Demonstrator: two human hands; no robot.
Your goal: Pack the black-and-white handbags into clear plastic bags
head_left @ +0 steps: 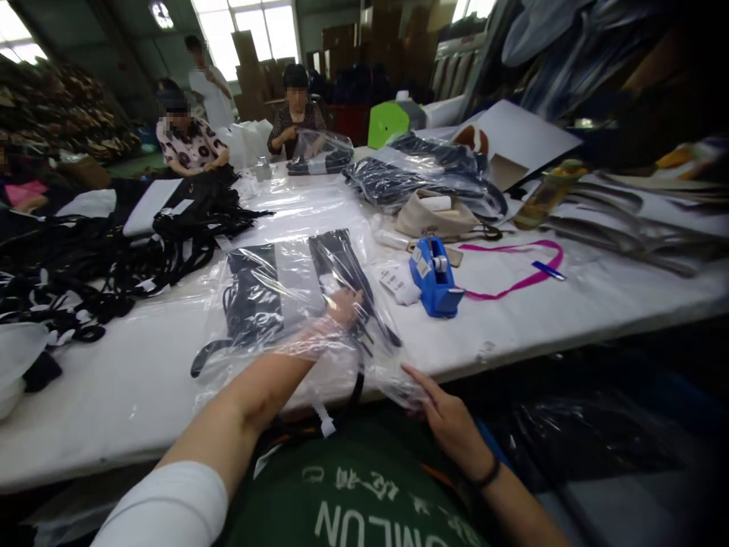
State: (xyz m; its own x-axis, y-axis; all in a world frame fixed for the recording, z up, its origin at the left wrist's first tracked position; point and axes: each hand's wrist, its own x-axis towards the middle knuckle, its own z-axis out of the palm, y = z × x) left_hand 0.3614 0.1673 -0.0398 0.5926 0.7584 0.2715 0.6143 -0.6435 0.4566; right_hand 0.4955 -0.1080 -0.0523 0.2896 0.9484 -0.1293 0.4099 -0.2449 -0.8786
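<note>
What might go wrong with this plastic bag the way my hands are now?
Your left hand seems to be inside the clear bag, so drawing it out might drag the dark folded item along.

The film is bunched by your right hand; a hard tug could stretch or tear it.

A black strap hangs by the table's near edge and might snag as the bag moves.

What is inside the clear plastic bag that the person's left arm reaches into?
Visible: folded dark fabric, a pale panel and the left hand. The fabric hides whatever lies beneath it.
</note>
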